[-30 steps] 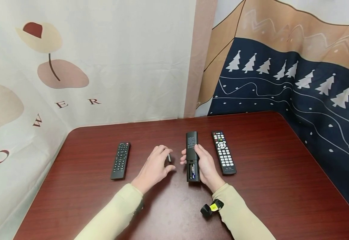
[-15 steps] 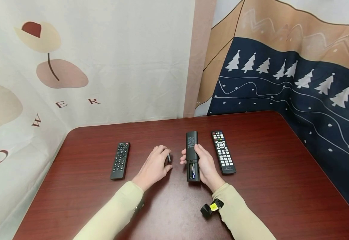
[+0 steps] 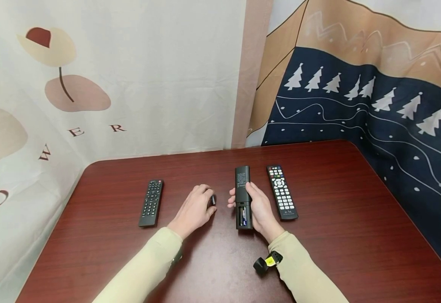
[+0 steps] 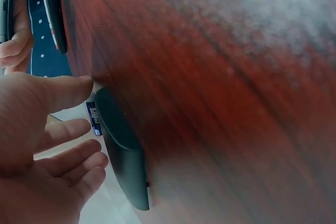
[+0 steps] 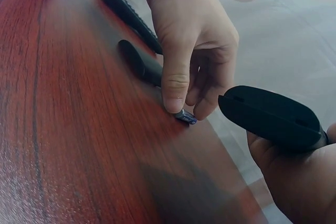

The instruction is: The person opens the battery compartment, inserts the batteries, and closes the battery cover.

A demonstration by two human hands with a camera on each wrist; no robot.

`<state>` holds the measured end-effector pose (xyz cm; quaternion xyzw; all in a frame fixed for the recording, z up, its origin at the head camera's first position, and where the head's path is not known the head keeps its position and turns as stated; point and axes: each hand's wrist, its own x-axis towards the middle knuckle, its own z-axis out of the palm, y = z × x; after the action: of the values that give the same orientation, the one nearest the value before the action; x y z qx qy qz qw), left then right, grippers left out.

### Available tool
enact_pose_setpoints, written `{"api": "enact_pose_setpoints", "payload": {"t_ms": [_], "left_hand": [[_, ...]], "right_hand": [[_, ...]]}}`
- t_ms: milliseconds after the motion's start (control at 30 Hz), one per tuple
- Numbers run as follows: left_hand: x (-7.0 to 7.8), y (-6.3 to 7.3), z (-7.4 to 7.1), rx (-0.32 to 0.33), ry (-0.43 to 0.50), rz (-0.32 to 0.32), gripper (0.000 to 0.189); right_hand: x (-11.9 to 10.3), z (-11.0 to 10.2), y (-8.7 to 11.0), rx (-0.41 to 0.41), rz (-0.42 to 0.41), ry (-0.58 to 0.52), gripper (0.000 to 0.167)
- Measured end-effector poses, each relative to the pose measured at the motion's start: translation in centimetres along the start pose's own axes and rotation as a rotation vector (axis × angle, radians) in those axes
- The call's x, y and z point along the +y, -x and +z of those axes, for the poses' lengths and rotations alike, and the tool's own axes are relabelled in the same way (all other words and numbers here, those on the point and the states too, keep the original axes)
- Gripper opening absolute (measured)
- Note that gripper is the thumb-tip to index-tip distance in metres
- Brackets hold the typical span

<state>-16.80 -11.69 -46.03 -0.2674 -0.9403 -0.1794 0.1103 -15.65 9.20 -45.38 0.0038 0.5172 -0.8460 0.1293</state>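
Observation:
In the head view my left hand [image 3: 193, 210] is low over the table, thumb and forefinger at a small battery [image 3: 213, 200]. In the left wrist view the blue-labelled battery [image 4: 93, 116] lies between those fingertips and a dark curved cover [image 4: 125, 153]; the right wrist view shows the thumb at the battery [image 5: 186, 117]. Whether it is off the table is hard to tell. My right hand [image 3: 262, 210] grips a black remote control [image 3: 243, 185], back side up. Its battery compartment is uncovered, with a battery [image 3: 243, 216] inside.
A dark remote [image 3: 151, 203] lies left of my left hand. Another remote with white buttons [image 3: 282, 192] lies right of my right hand. The brown table [image 3: 220, 269] meets printed curtains [image 3: 167, 84] at its back edge.
My left thumb has closed in slightly toward the forefinger. The battery at its fingertips has turned, its visible side going from silvery to dark. The right hand and remote stay put.

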Motion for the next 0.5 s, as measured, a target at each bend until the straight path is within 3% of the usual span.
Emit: {"api": "enact_pose_setpoints", "payload": {"t_ms": [500], "left_hand": [[-0.06, -0.18, 0.19, -0.013, -0.016, -0.013, 0.024]], "right_hand": [[0.06, -0.13, -0.01, 0.008, 0.007, 0.007, 0.047]]}}
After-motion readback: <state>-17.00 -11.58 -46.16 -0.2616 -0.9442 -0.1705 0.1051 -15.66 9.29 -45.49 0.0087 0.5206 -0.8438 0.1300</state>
